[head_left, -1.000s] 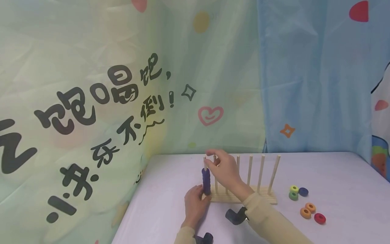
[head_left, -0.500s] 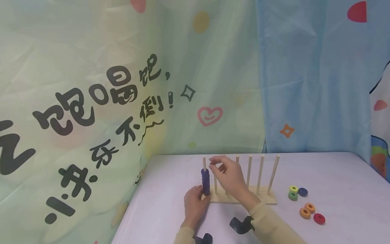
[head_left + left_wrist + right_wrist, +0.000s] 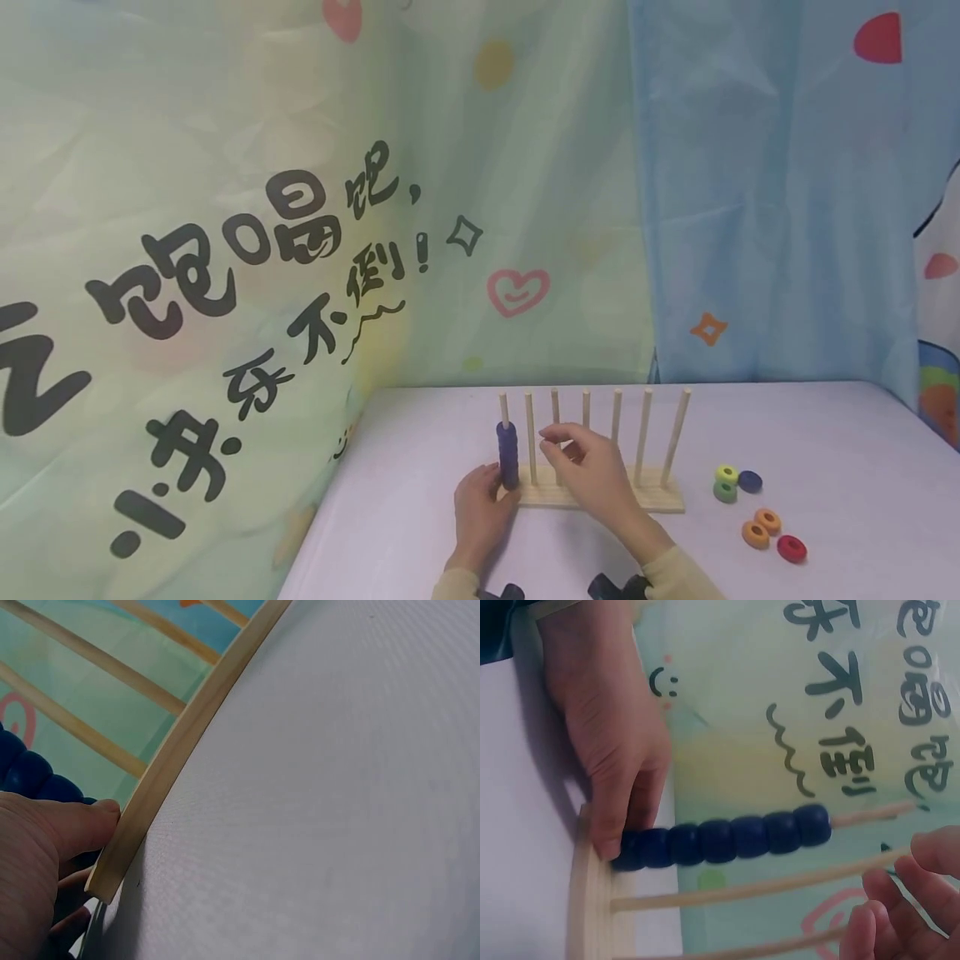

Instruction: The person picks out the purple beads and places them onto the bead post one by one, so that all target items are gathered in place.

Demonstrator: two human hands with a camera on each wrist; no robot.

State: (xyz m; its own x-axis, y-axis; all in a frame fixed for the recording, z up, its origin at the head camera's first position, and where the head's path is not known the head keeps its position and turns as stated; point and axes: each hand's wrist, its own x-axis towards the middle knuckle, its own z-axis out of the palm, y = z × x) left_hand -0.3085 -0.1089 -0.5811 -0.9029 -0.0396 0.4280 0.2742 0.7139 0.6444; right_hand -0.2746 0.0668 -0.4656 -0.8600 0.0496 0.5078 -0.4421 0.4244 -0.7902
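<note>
A wooden peg stand (image 3: 562, 495) with several upright pegs stands on the table. Dark blue beads (image 3: 507, 456) are stacked on its leftmost peg, whose bare tip shows above them. My left hand (image 3: 482, 510) grips the left end of the base, thumb in front beside the lowest bead, as the left wrist view shows with the thumb (image 3: 94, 821) on the wood. In front of the middle pegs hovers my right hand (image 3: 592, 471), its fingers loosely bent and nothing between them. The right wrist view shows those fingertips (image 3: 859, 930) off to the side of the bead stack.
To the right of the stand lie loose beads: a yellow one (image 3: 726, 475), a green one (image 3: 724, 492), a dark blue one (image 3: 750, 481), orange ones (image 3: 755, 534) and a red one (image 3: 792, 548). A printed curtain (image 3: 517, 208) hangs behind the table.
My right hand has moved away from the top of the leftmost peg, right and downward toward the middle pegs. My left hand keeps its hold on the base.
</note>
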